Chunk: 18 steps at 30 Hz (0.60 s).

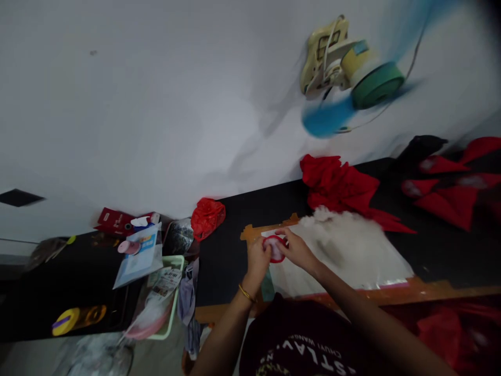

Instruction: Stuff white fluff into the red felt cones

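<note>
We seem to be working the rim of the red-rimmed piece (277,259), our left hand (258,257) and right hand (296,250) both pinching it above the counter (221,266), toward its left edge. Any next move calls for a steady rim. Beyond that edge, a green basket (175,303) holds printed paper (166,282); the red bag's (207,218) contents are hidden.

The person wears a dark maroon shirt (289,318) with white lettering (314,360) on its front, a small line beside larger capitals, plus yellowish print (273,370). Beside the shirt, a thin gold-coloured bangle (247,294) circles the left wrist (252,283).
</note>
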{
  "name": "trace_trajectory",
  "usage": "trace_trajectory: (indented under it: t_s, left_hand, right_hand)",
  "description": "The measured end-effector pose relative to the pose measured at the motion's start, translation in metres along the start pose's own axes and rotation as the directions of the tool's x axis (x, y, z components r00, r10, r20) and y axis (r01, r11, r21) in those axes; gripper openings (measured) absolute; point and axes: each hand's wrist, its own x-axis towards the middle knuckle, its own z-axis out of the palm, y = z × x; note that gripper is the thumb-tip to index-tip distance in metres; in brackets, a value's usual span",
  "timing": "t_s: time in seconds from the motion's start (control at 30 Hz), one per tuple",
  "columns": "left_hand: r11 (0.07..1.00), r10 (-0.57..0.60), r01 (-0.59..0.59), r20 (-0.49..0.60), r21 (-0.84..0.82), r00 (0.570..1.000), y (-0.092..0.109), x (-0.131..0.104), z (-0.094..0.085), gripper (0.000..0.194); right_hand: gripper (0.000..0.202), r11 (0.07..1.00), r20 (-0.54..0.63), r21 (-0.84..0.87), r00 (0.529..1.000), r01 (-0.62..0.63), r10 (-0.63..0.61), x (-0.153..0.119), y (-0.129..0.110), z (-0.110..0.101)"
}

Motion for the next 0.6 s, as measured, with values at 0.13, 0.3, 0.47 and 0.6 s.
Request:
trace_trajectory:
  t_s: [0.13, 0.3, 0.47, 0.6]
  left_hand:
    - [0.998, -0.034, 0.031, -0.045, -0.054, 0.998, -0.003, 0.001, 0.006, 0.023]
    - [0.989, 0.053, -0.056, -0.030, -0.135, 0.998, -0.002, -0.006, 0.014, 0.032]
    - [0.998, 0.063, -0.063, -0.007, -0.006, 0.998, -0.003, -0.004, 0.011, 0.024]
    - [1.000, -0.010, 0.010, -0.006, -0.008, 1.000, -0.003, -0.002, 0.008, 0.028]
  right_hand:
    - [0.022, 0.992, -0.023, -0.119, 0.999, -0.034, 0.032, -0.002, 0.000, 0.002]
    - [0.012, 0.969, 0.019, -0.246, 1.000, 0.018, -0.013, -0.002, -0.005, -0.001]
    - [0.019, 0.933, 0.028, -0.360, 0.999, -0.011, 0.022, -0.004, -0.006, -0.004]
    - [0.026, 0.906, -0.014, -0.407, 0.993, -0.113, 0.117, -0.002, -0.001, -0.005]
